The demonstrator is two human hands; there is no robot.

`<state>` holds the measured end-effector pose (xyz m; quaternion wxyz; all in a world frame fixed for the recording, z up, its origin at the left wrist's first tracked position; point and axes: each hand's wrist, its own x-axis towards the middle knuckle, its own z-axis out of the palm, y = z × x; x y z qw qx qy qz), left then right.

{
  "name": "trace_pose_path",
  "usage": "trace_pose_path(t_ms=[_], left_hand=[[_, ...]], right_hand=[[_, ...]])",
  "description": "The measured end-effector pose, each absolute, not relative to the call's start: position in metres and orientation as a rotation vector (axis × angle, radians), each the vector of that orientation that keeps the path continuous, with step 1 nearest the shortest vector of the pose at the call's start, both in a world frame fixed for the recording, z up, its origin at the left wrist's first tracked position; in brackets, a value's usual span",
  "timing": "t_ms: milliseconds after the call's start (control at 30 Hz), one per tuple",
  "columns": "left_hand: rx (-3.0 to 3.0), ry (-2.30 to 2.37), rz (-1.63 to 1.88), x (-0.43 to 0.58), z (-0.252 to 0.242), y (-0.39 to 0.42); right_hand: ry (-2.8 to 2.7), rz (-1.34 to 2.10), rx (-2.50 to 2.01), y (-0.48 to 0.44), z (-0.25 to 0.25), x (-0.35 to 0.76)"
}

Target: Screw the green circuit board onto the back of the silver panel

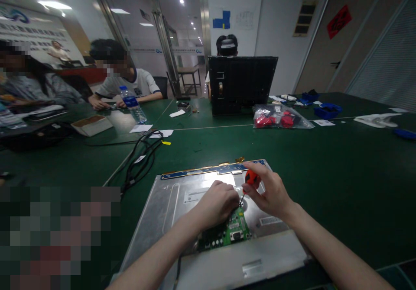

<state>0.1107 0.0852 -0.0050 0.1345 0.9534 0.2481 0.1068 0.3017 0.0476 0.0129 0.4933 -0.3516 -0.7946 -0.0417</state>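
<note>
A screwdriver [252, 178] with a red and black handle is pinched in my right hand [271, 191], its thin shaft slanting down and to the left. The tip meets the upper edge of a green circuit board [238, 226], close to my left fingers. Curled over the board, my left hand [219, 202] has its fingertips together beside the screwdriver tip; whatever they hold is hidden. The board sits on the metal back of a flat display panel [165, 212], which lies on the table. A blue strip board [208, 170] runs along the panel's far edge.
Black cables [143, 162] lie left of the panel. Across the green table [341, 173] stand a black monitor [243, 84], a plastic bag [281, 117] with red items, a water bottle [132, 104] and an open box [92, 125]. Several people sit around the far side.
</note>
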Motion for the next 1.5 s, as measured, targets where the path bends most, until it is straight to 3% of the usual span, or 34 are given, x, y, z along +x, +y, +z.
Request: trace_pose_path(t_ms=[300,1000,1500], left_hand=[[2.791,0.741,0.306,0.1112,-0.0049,0.0847],[2.764,0.717,0.301,0.1098,-0.0074,0.0868],[2.792,0.745,0.313,0.1108,-0.0085,0.0862]], right_hand=[[-1.927,0.011,-0.893,0.0435,0.0162,0.3032],[-1.893,-0.206,-0.871,0.0496,0.0107,0.3017],[-1.930,0.009,-0.878,0.0426,0.0173,0.3034]])
